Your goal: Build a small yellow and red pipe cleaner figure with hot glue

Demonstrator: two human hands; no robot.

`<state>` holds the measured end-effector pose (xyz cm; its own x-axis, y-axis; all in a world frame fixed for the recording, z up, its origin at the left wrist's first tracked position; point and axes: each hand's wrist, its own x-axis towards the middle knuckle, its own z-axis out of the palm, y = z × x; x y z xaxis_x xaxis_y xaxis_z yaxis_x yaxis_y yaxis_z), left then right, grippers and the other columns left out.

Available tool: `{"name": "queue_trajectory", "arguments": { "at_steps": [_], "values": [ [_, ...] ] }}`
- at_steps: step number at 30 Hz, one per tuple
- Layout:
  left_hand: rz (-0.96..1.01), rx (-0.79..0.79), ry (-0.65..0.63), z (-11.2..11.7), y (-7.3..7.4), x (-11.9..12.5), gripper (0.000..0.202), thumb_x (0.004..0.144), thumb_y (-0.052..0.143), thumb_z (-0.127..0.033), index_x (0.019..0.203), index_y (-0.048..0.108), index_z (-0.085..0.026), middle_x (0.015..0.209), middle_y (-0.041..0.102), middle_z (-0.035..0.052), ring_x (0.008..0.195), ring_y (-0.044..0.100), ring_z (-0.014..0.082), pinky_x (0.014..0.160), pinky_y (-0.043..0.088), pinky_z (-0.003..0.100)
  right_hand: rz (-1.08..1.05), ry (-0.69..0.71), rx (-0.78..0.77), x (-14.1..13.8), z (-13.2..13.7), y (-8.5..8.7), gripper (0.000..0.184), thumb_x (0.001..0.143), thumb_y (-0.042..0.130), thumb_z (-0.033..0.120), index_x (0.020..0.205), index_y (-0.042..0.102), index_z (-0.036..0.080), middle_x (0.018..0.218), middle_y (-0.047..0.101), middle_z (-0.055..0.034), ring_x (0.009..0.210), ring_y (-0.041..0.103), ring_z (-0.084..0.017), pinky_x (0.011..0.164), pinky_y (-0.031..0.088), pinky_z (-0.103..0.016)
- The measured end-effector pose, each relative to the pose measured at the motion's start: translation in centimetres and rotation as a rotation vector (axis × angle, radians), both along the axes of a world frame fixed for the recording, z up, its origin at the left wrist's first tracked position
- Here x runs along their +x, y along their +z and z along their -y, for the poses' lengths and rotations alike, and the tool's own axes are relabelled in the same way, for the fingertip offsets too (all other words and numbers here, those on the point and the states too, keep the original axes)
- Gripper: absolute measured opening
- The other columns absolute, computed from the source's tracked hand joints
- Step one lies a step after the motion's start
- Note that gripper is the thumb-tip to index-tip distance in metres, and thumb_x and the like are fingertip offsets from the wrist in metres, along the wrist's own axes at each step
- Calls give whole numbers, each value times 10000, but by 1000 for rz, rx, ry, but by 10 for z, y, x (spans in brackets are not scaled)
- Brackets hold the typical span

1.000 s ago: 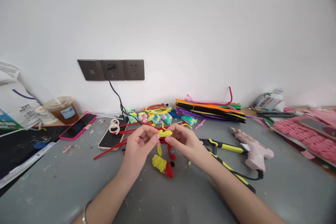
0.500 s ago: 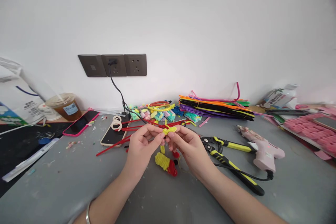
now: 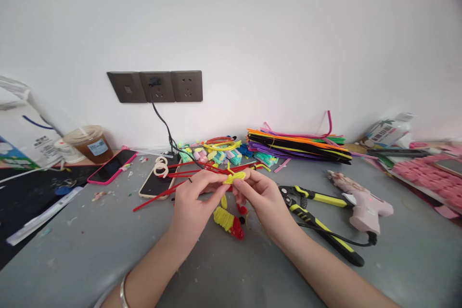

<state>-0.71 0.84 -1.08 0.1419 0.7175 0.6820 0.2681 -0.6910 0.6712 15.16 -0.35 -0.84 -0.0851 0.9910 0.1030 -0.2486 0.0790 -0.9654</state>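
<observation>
A small bent piece of yellow pipe cleaner is pinched between both hands above the middle of the table. My left hand grips its left end between thumb and fingertips. On its right side, the thumb and fingers of my right hand close on it. Just below lies a wound figure of yellow pipe cleaner with a red end and a black ball beside it. Several red pipe cleaners lie behind my left hand, partly over a phone.
Yellow-handled pliers and a pink glue gun lie at the right. Behind is a bundle of coloured pipe cleaners. A pink-edged phone and a drink cup stand left; a pink keyboard is far right.
The yellow pipe cleaner now shows as a wider loop between my fingertips. My left fingers have shifted slightly, and the view has moved a little.
</observation>
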Motion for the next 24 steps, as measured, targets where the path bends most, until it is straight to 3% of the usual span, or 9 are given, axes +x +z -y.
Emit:
{"name": "queue_trajectory", "arguments": {
  "at_steps": [12,24],
  "values": [
    [-143,237,77,-1,5,-4,88,861,690,-108,911,691,-181,803,712,16,705,676,103,665,572,182,18,12,39,1,1,4,346,789,773,452,708,579,177,607,610,20,518,507,-86,507,408,-204],
    [-155,265,99,-3,5,-6,85,849,710,-115,892,708,-188,794,728,14,738,682,118,711,565,211,35,3,59,1,1,3,351,794,767,460,711,572,179,609,609,18,521,514,-86,511,408,-202]
  ]
}}
